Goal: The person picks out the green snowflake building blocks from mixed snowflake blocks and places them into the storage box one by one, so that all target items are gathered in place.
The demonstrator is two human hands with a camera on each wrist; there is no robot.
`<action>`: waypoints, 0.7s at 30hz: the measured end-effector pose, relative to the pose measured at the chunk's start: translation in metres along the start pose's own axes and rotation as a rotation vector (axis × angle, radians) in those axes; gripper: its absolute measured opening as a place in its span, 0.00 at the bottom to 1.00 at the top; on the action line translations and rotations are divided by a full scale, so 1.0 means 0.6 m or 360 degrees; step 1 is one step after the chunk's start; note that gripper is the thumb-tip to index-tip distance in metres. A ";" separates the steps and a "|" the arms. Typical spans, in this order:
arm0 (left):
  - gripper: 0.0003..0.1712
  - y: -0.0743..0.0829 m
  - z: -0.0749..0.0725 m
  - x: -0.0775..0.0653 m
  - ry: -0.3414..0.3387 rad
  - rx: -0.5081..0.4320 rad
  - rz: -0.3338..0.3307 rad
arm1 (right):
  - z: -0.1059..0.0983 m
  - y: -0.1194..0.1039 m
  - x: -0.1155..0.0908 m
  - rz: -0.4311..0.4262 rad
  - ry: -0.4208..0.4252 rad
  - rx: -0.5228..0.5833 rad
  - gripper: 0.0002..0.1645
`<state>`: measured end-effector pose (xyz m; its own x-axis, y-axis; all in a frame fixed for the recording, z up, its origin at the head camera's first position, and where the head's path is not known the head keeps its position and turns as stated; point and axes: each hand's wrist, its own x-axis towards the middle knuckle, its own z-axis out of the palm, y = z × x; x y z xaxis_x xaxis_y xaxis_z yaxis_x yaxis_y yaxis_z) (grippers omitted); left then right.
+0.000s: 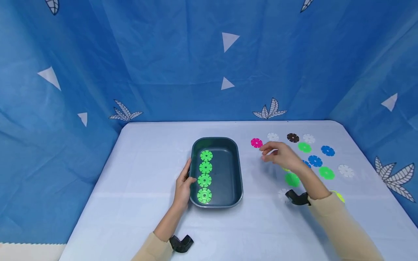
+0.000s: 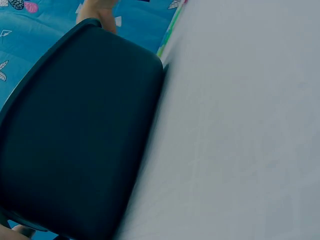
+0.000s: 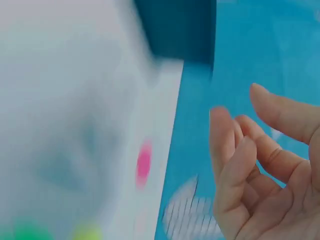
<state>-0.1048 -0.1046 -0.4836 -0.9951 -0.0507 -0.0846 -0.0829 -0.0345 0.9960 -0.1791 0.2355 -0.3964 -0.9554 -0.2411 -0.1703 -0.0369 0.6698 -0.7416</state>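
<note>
A dark teal rectangular plastic tub stands on the white table. Along its left inner side lie several green notched plastic discs in a row. My left hand grips the tub's left rim, with the thumb over the inside and the fingers outside; in the left wrist view the tub wall hides most of it. Over the table to the right of the tub, my right hand hovers with fingers loosely bent. Nothing lies between its thumb and fingers in the right wrist view. Closest to its fingertips is a pink disc.
Scattered discs lie on the right side of the white table: a brown one, a blue one, a green one, a white one and others, some partly behind the right arm. A blue patterned cloth hangs around the table.
</note>
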 end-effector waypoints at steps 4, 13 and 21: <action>0.43 0.000 -0.001 -0.001 -0.0007 -0.0011 0.0013 | -0.081 0.063 0.003 0.0170 0.0155 -0.0098 0.29; 0.43 0.005 -0.004 0.002 -0.0022 -0.0027 0.0033 | -0.169 0.170 0.014 0.0434 0.0399 -0.0110 0.38; 0.43 0.001 -0.002 0.000 -0.0030 -0.0041 0.0025 | -0.167 0.243 0.035 0.0683 0.0418 -0.0061 0.39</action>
<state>-0.1049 -0.1058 -0.4828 -0.9971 -0.0328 -0.0681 -0.0661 -0.0594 0.9960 -0.2335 0.3985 -0.4433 -0.9281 0.2433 -0.2819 0.3694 0.6964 -0.6153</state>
